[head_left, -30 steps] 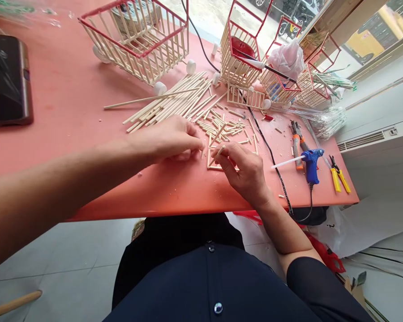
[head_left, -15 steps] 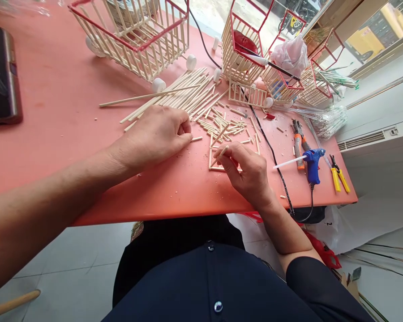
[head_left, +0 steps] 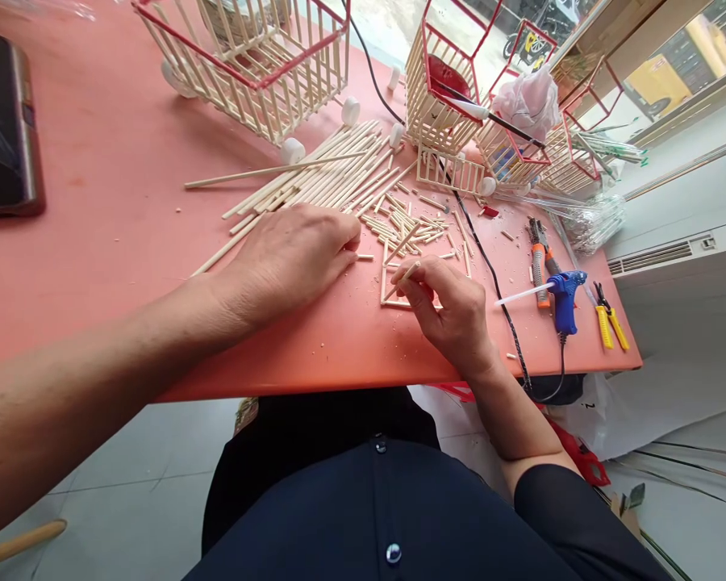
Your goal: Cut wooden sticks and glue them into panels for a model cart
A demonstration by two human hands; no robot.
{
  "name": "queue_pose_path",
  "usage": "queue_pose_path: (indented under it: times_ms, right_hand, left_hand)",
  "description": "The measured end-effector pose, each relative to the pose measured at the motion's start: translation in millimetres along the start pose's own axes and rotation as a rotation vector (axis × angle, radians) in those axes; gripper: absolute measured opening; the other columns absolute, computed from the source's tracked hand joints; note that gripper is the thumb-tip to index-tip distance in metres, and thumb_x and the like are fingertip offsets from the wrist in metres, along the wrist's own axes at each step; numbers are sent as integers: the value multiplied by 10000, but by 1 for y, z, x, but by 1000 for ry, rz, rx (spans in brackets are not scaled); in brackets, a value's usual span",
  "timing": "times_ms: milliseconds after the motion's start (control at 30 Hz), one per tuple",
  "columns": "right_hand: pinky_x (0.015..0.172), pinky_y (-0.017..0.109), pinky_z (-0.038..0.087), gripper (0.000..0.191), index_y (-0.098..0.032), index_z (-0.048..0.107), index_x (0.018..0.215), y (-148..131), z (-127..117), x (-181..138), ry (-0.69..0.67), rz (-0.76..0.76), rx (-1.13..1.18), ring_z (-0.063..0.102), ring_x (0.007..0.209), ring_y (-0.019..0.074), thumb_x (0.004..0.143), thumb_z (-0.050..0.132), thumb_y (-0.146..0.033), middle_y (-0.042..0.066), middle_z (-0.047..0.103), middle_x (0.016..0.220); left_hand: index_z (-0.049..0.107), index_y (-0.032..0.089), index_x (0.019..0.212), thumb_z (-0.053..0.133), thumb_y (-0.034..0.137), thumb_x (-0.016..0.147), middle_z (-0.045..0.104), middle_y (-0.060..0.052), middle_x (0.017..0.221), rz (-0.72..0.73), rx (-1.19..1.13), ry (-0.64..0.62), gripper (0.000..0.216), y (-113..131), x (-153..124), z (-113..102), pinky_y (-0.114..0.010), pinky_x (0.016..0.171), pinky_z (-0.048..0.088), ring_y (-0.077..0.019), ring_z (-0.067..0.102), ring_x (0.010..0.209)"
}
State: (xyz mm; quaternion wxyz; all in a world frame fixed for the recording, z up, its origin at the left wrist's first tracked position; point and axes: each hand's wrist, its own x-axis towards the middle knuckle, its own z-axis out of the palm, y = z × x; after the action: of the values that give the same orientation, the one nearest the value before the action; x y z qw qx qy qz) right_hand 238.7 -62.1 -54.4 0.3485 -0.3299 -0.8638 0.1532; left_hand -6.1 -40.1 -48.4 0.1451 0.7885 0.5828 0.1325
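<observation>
My left hand (head_left: 296, 254) rests low over the table with its thumb and fingers pinched at one end of a short wooden stick (head_left: 366, 257). Between the thumb and fingertips of my right hand (head_left: 451, 311) is another short wooden stick (head_left: 410, 271), tilted upward. Under and beside that hand lies a flat square frame of thin sticks (head_left: 383, 282), its right part partly covered by the hand. A heap of short cut sticks (head_left: 412, 229) lies just behind the frame. Long sticks (head_left: 335, 173) are bundled behind my left hand.
Stick-built carts with red rims (head_left: 260, 81) stand at the back, one holding a brush (head_left: 487, 114). To the right lie a blue glue gun (head_left: 565, 300), orange-handled pliers (head_left: 540, 266) and yellow-handled cutters (head_left: 611, 324). A black cable (head_left: 490, 262) crosses the table. A phone (head_left: 3, 129) lies far left.
My left hand has shifted slightly right and nearer the frame, with the short stick at its fingertips. My right hand keeps its stick nearly in place. The whole view has shifted slightly.
</observation>
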Motion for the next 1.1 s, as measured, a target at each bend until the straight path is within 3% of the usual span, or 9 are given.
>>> queue_pose_path:
  times_ms: [267,400,533,733,933,1100]
  right_hand:
    - [813,300,573,235,-246,685,994,-1,-1,0,8,-12,-30,697,844,162,1214,606,-261,39,800,952]
    - [813,308,579,226,-247,695,1007,-1,-1,-1,-6,17,-11,713,848,163,1213,607,-275,46,824,990]
    - [811,296,581,225,-244,687,1007,-1,0,0,8,-17,19,723,855,153,1214,596,-247,40,823,985]
    - [837,308,606,232,-245,682,1004,1,1,-2,-2,25,49,747,874,161,1216,592,-273,49,818,1000]
    - [836,305,609,235,-241,699,1016,1,1,-3,3,27,33,755,891,164,1219,592,-290,54,819,1005]
    - [836,302,606,234,-240,700,1029,1,2,-2,8,10,39,759,881,155,1225,577,-273,46,825,1008]
  left_hand:
    - [797,217,997,462,226,1078,804,-142,1074,35,72,-36,345,5,-3,-2,-399,762,451,-292,704,889]
    - [775,199,1073,416,135,1069,770,-160,1198,48,147,-118,364,11,-3,-7,-403,736,417,-288,680,928]
    - [769,187,1083,438,74,1032,765,-153,1116,66,178,-152,353,15,-3,-11,-400,724,400,-294,677,911]
    - [752,188,1011,474,35,1002,774,-148,1042,82,76,-46,318,9,-8,-6,-400,667,359,-274,668,804]
    - [740,231,1014,491,116,1041,830,-94,1085,135,-85,52,276,3,-10,3,-346,833,504,-263,744,969]
    - [765,216,997,517,191,1014,859,-74,1140,157,-244,18,250,5,-8,1,-327,966,548,-254,779,1054]
